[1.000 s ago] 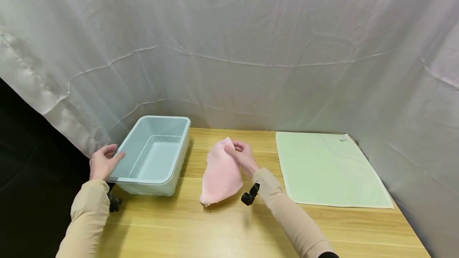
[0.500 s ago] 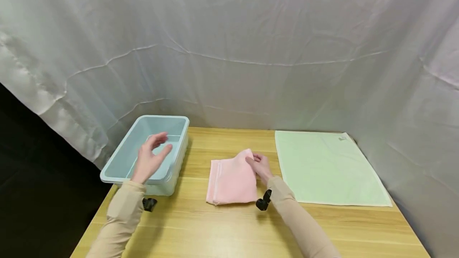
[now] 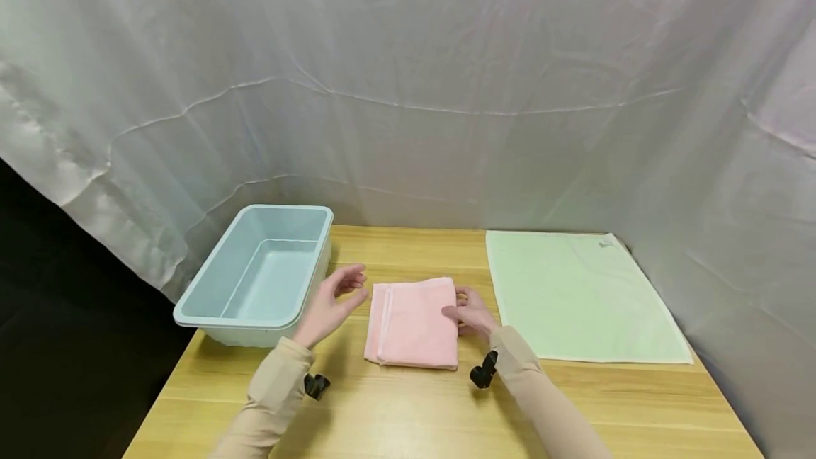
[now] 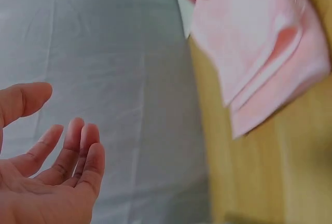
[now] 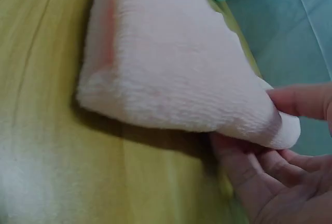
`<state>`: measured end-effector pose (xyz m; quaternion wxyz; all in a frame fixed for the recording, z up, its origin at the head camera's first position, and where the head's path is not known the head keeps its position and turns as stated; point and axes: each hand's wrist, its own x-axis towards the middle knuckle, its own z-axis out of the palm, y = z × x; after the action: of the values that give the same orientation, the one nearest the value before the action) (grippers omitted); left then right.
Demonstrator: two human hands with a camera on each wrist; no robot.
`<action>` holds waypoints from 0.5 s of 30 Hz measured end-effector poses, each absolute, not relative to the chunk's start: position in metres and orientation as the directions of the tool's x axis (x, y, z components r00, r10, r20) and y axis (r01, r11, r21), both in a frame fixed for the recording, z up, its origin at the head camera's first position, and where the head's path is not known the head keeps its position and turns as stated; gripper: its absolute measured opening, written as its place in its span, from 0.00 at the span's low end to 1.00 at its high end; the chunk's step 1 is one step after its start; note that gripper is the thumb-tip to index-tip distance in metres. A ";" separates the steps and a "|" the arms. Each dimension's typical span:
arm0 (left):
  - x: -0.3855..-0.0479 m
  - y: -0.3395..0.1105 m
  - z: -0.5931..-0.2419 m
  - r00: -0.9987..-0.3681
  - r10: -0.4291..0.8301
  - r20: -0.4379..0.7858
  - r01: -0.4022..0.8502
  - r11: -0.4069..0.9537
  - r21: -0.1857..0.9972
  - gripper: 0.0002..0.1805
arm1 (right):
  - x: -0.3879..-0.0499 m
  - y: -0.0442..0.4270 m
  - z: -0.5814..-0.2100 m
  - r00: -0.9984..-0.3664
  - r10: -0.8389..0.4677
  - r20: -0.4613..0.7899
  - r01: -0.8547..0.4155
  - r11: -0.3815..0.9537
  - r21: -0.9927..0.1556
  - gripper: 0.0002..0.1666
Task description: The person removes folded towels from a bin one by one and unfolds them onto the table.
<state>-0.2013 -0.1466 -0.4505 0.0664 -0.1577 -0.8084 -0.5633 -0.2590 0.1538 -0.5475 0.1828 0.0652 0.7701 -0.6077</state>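
The folded pink cloth [image 3: 414,324] lies on the wooden table [image 3: 395,416], its right edge pinched between the right hand's [image 3: 474,312] thumb above and fingers beneath. The left hand [image 3: 328,307] hovers between cloth and blue tub [image 3: 255,322], thumb spread wide from loosely bent fingers. Rightward, a pale green cloth [image 3: 586,303] bears a corner tag [image 3: 605,243], too small to read.

Wood-grain table [image 3: 637,402] is reflecting soft light [image 3: 395,406] | creased grey curtain [image 3: 408,91] is hanging behind and right of table | black area [image 3: 64,317] is bordering table's left
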 end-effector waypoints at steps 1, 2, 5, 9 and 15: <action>-0.202 -0.144 -0.455 -0.949 0.185 0.257 0.303 0.297 0.905 0.23 | -0.259 0.154 -0.549 -0.928 -0.111 -0.355 0.318 0.258 -0.912 0.40; -0.202 -0.142 -0.460 -0.954 0.189 0.231 0.279 0.287 0.917 0.23 | -0.258 0.154 -0.549 -0.933 -0.098 -0.346 0.311 0.262 -0.913 0.39; -0.206 -0.139 -0.478 -0.972 0.181 0.150 0.196 0.272 0.942 0.24 | -0.258 0.153 -0.552 -0.958 -0.047 -0.282 0.254 0.318 -0.914 0.36; -0.211 -0.137 -0.504 -0.985 0.150 0.083 0.125 0.297 0.947 0.24 | -0.258 0.153 -0.558 -0.985 0.009 -0.174 0.161 0.431 -0.888 0.32; -0.214 -0.135 -0.532 -0.996 0.084 -0.021 0.012 0.374 0.928 0.26 | -0.251 0.152 -0.559 -0.999 0.045 0.004 0.022 0.547 -0.837 0.27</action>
<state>-0.2137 -0.1347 -0.5324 -0.0323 -0.0288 -0.8281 -0.5589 -0.2513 0.1517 -0.5591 -0.0124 0.0190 0.8795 -0.4754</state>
